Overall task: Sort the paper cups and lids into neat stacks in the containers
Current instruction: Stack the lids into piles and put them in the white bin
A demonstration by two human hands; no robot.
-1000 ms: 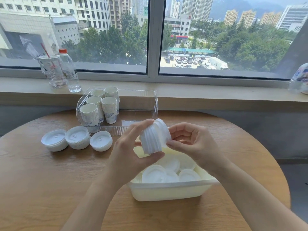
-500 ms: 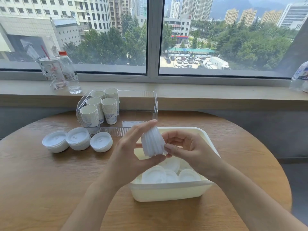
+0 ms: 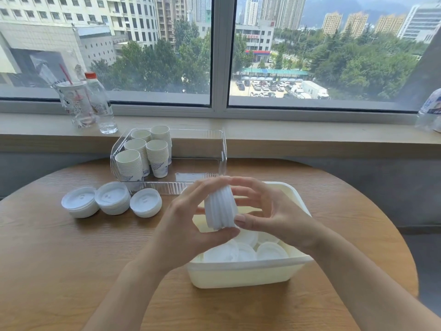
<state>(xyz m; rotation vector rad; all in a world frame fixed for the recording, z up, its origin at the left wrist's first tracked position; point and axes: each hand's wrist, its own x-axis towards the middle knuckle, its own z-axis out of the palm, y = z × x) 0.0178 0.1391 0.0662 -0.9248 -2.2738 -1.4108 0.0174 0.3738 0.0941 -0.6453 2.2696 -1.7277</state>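
Stack of lids [image 3: 220, 206] held above the white tub [image 3: 243, 274], long axis lying roughly 11-to-5 o'clock. Left hand [image 3: 188, 220] fingers curl round its 9 o'clock side; right hand [image 3: 269, 211] fingers pinch the 3 o'clock side. Cup stacks [image 3: 143, 156] stand in the clear bin [image 3: 214, 149] at 11 o'clock.

The left hand [image 3: 191, 225] and right hand [image 3: 274, 211] cover the ends of the lid stack [image 3: 220, 207], both forearms run off the bottom edge, the white tub [image 3: 245, 273] hides its lower lids, and the right-edge windowsill object [image 3: 432, 111] is cropped.
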